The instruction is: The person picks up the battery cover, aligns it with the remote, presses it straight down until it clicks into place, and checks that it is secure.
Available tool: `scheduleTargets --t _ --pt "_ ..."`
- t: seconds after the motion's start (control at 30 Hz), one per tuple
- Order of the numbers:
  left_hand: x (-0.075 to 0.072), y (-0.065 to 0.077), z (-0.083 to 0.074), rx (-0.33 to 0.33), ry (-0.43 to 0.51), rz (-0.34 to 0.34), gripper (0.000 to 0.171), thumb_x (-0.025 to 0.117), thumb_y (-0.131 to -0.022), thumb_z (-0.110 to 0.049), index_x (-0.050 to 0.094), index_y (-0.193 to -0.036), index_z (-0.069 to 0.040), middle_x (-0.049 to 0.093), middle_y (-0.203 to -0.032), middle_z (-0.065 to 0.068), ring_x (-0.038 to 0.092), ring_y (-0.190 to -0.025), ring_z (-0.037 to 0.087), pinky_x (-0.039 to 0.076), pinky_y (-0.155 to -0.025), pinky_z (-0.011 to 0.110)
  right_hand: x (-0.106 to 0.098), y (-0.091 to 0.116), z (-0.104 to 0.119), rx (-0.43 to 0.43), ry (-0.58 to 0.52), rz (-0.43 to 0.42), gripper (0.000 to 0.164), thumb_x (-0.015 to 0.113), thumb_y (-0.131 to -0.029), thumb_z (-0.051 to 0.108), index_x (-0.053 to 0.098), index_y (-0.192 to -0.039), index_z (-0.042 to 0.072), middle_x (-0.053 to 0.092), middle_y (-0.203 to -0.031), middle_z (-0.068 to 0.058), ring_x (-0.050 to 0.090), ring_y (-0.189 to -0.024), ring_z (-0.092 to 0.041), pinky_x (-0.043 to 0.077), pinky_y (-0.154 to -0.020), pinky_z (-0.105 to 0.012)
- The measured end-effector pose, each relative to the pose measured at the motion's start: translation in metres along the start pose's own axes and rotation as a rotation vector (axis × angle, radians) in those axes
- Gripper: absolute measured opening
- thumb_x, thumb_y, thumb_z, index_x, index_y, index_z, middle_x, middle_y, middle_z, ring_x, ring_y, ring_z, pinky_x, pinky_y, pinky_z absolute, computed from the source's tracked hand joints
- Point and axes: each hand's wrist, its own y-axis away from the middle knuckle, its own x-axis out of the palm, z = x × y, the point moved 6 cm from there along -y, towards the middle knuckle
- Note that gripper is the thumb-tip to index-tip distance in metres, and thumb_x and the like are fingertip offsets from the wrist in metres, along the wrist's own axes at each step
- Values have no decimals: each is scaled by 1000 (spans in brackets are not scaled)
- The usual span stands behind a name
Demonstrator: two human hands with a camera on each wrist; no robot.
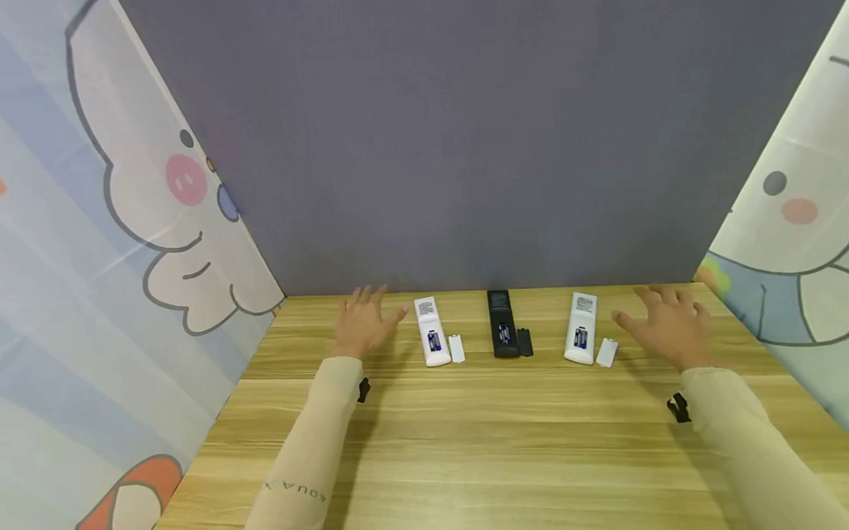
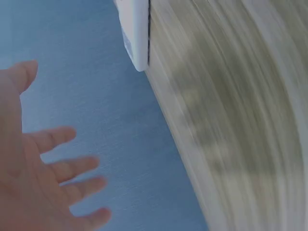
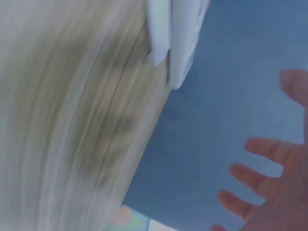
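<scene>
Three remote controls lie back side up in a row, their battery bays uncovered with blue batteries inside. My left hand (image 1: 361, 325), fingers spread and holding nothing, hovers left of the white remote (image 1: 431, 331); a white battery cover (image 1: 457, 348) lies at that remote's right. In the middle is a black remote (image 1: 502, 323) with its black cover (image 1: 524, 342) beside it. Farther right, another white remote (image 1: 581, 328) has its cover (image 1: 607, 353) at its lower right. My right hand (image 1: 671, 327) is spread over the table to the right of that cover, with nothing in it.
A wood-grain table (image 1: 475, 452) bears everything. A grey upright panel (image 1: 462, 137) stands along its back edge. Curtains with cartoon prints flank it, one on the left (image 1: 42, 313) and one on the right (image 1: 809, 280). Black clips show at both wrists.
</scene>
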Motion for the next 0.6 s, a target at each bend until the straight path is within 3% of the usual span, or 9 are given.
scheduleTargets --t 0.13,0.27,0.4,0.5,0.6 --pt "4 3 -4 21 129 12 76 39 -101 -70 52 -149 -12 61 -144 18 57 -133 41 38 -115 61 5 7 17 -35 -15 48 75 52 -100 58 50 -145 -2 40 -148 -36 27 -132 -68 21 -98 -82" --pt "8 6 -6 27 244 5 53 54 -102 -55 67 -131 -12 74 -121 13 70 -110 33 54 -96 53 7 15 39 -87 -64 25 58 58 -100 47 62 -132 -2 55 -135 -33 44 -122 -61 32 -95 -76" --pt "11 9 -6 5 319 -12 33 62 -101 -41 73 -117 -14 76 -111 10 71 -101 28 56 -88 48 10 22 62 -141 -136 0 41 63 -100 37 70 -117 1 70 -107 -20 63 -94 -38 50 -78 -55" --pt "15 11 -6 -14 358 -17 24 64 -101 -37 74 -110 -17 76 -105 7 69 -94 23 56 -81 42 15 26 78 -160 -210 31 26 62 -101 30 71 -107 6 70 -88 -8 61 -73 -20 49 -64 -37" --pt "18 13 -7 -23 395 -21 19 64 -101 -34 74 -102 -18 73 -93 4 64 -79 19 51 -69 36 22 30 94 -168 -278 70 18 62 -102 27 70 -100 11 66 -78 0 52 -62 -12 42 -57 -28"
